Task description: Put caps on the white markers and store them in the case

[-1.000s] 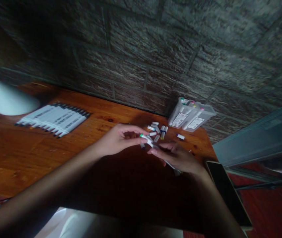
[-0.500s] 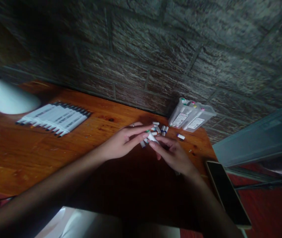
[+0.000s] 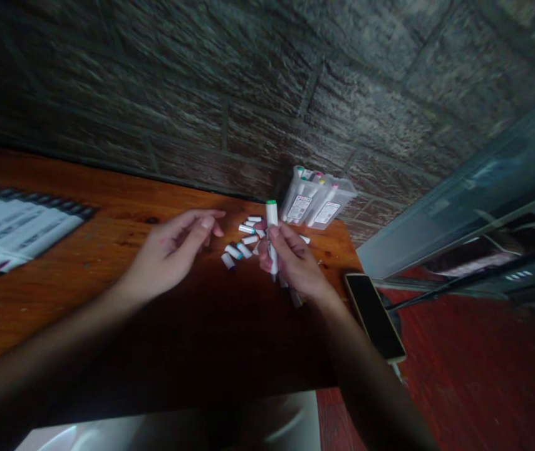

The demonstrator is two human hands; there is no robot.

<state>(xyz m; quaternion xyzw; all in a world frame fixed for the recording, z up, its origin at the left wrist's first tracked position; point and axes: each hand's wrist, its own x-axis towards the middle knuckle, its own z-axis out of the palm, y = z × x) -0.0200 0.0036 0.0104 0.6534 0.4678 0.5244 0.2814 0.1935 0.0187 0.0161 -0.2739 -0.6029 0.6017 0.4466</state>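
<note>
Held nearly upright in my right hand (image 3: 296, 254) is a white marker (image 3: 272, 216) with a green end at the top; my fingers wrap round its middle. My left hand (image 3: 168, 250) hovers to the left, apart from the marker, its fingers loosely bent with nothing visible in them. Between the hands, several short white marker caps (image 3: 233, 252) with coloured bands lie scattered on the wooden table (image 3: 121, 216). Part of that pile is hidden behind my right hand. Below my right wrist, another object on the table is too dark to make out.
Against the stone wall stands a clear plastic case (image 3: 349, 191) holding several markers. At the left lies a row of white markers (image 3: 23, 228) with dark ends. A phone (image 3: 374, 318) with a cable lies at the table's right edge, beside the red floor (image 3: 465, 369).
My left hand has come off the marker and moved left. My right hand now holds the marker alone, turned more upright. The view has swung to the right.
</note>
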